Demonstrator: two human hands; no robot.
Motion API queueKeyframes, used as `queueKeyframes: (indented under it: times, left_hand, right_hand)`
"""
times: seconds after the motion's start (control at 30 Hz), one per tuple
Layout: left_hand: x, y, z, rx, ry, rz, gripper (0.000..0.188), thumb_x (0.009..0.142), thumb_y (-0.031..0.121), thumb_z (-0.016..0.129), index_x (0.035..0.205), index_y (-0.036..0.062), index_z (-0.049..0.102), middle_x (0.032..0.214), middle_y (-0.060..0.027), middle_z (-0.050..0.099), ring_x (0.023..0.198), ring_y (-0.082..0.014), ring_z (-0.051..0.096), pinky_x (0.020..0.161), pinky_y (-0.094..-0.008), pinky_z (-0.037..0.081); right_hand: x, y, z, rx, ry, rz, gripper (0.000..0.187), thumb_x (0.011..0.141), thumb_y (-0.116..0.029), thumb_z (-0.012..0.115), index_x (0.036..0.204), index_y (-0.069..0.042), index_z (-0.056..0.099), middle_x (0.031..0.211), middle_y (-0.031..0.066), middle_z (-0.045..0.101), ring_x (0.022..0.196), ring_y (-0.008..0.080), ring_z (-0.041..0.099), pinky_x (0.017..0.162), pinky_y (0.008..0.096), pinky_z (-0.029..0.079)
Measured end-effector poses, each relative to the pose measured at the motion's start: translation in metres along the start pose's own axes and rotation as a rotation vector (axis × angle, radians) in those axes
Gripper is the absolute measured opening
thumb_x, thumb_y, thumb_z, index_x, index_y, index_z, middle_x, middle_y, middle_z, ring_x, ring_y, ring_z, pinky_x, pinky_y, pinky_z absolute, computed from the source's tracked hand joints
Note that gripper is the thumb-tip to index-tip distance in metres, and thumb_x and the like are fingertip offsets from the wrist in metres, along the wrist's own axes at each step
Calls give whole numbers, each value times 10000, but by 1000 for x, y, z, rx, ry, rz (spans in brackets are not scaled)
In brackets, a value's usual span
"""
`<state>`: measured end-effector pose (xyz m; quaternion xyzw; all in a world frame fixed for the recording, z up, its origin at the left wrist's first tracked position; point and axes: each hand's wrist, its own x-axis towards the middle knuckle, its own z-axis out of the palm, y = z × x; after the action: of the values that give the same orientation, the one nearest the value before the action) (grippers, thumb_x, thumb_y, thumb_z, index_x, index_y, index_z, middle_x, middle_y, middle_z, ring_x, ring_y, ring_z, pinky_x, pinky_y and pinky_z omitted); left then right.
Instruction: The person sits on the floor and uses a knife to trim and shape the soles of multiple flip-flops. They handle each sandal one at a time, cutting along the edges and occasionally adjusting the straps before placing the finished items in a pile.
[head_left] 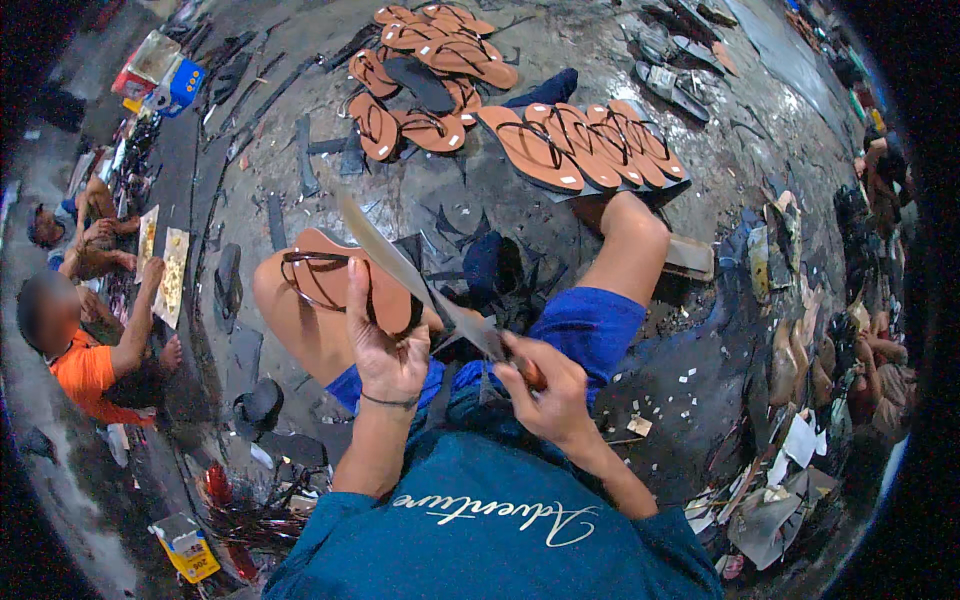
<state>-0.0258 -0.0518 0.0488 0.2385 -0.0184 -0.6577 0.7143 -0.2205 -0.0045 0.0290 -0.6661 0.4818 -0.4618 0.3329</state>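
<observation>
My left hand grips a tan flip-flop with dark thong straps, its thumb up along the sole beside the strap. In my right hand is a knife with a wooden handle. Its long, broad blade slants up and to the left, passing close along the flip-flop's right edge; whether it touches cannot be made out. The flip-flop is over my bent left leg. Dark offcuts lie on the floor between my knees.
Several tan flip-flops lie overlapped in a row by my right knee, with a loose pile farther off. A person in an orange shirt sits at left near a board. Scraps litter the right; a yellow-and-white container stands lower left.
</observation>
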Motion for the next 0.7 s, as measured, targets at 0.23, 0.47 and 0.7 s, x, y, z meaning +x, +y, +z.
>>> queueKeyframes:
  times: [0.23, 0.47, 0.7]
  left_hand:
    - [-33, -17, -13, 271, 260, -100, 288, 944, 328, 582, 1085, 80, 623, 1022, -41, 679, 918, -175, 669, 801, -321, 561]
    - [-63, -6, -79, 404, 263, -129, 312, 932, 265, 603, 1145, 37, 588, 1034, -65, 661, 907, -186, 657, 788, -333, 547]
    - [-47, -5, -50, 806, 314, -47, 379, 927, 302, 593, 1220, 66, 551, 1073, -12, 614, 996, -168, 600, 892, -315, 490]
  right_hand:
    - [-34, -16, -38, -151, -97, 206, 304, 799, -166, 763, 1064, -41, 681, 853, 125, 701, 635, 213, 663, 590, 310, 544]
    - [-20, -22, -17, 79, -294, 374, 262, 850, -220, 723, 1038, -40, 689, 822, 132, 705, 608, 225, 677, 554, 330, 544]
    - [16, 19, 18, 483, -245, 434, 281, 984, -208, 544, 1193, -22, 569, 881, 64, 671, 650, 102, 583, 554, 253, 483]
